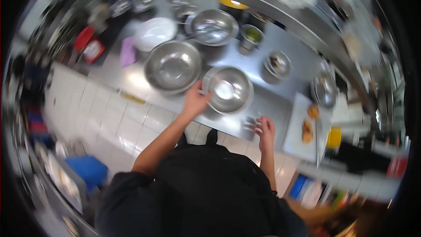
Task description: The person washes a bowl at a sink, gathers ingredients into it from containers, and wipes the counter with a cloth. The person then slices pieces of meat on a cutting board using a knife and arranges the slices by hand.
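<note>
My left hand (196, 100) is at the left rim of an empty-looking metal mixing bowl (234, 98), its thumb and fingers closed on the edge. The bowl stands near the front edge of the steel counter (263, 94). To the right of it, my right hand (265, 128) hovers by the counter edge with its fingers apart and nothing in them. A larger metal bowl (171, 77) stands just left of the one I hold, close to my left hand.
Behind stand a white bowl (153, 33), another metal bowl (213, 33) and a container of something green (252, 35). A small bowl (278, 65) sits to the right. Browned food pieces (307, 132) lie on a white board (294, 129). A shelf (280, 15) overhangs the back.
</note>
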Demonstrator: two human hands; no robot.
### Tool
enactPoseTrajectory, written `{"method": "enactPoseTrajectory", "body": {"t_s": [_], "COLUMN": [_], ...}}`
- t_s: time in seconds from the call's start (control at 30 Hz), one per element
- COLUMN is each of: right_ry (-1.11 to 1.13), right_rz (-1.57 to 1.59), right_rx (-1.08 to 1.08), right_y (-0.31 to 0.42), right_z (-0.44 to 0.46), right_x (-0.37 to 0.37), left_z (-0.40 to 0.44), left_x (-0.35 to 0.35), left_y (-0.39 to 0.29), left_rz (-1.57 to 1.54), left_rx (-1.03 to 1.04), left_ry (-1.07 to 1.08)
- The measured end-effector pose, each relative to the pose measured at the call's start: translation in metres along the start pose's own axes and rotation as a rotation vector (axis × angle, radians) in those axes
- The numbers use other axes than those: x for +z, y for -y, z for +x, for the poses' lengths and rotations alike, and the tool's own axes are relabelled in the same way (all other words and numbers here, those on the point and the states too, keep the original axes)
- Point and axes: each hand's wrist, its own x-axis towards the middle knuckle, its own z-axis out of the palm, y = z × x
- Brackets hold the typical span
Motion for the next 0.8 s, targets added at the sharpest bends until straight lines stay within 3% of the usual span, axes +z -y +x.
{"method": "enactPoseTrajectory", "body": {"t_s": [0.07, 0.13, 0.2, 0.27, 0.33, 0.4, 0.47, 0.53, 0.6, 0.67, 0.73, 0.8], "right_ry": [0.015, -0.090, -0.122, 0.031, 0.055, 0.004, -0.115, -0.088, -0.076, -0.081, 0.104, 0.460], "right_rz": [0.090, -0.052, -0.299, -0.381, -0.290, -0.135, -0.199, -0.119, -0.057, 0.024, -0.012, 0.018], "right_rx": [-0.021, 0.003, -0.212, -0.208, -0.152, 0.046, 0.185, 0.110, 0.045, -0.217, -0.317, -0.157], "right_y": [0.021, 0.014, -0.025, -0.032, -0.038, -0.015, 0.011, 0.016, 0.025, 0.039, 0.073, 0.107], "right_z": [-0.006, 0.014, 0.056, 0.078, 0.091, 0.082, 0.072, 0.076, 0.083, 0.087, 0.066, 0.032], "right_x": [0.027, 0.026, 0.001, -0.020, -0.027, -0.006, 0.020, 0.045, 0.080, 0.148, 0.242, 0.314], "left_z": [-0.008, -0.012, -0.002, 0.027, 0.042, 0.069, 0.087, 0.103, 0.117, 0.121, 0.121, 0.133], "left_x": [0.023, 0.015, -0.021, -0.075, -0.143, -0.215, -0.275, -0.311, -0.314, -0.287, -0.254, -0.251], "left_y": [0.021, 0.010, 0.003, 0.029, 0.032, 0.063, 0.079, 0.093, 0.092, 0.076, 0.051, 0.040], "left_rz": [0.097, 0.102, 0.076, 0.143, 0.042, 0.097, 0.164, 0.178, 0.040, -0.259, -0.333, -0.311], "left_rx": [-0.020, 0.040, 0.073, 0.192, 0.124, 0.155, 0.139, 0.085, 0.107, 0.037, 0.045, 0.060], "left_ry": [0.064, 0.017, -0.153, -0.410, -0.580, -0.733, -0.826, -0.836, -0.674, -0.379, 0.006, 0.176]}}
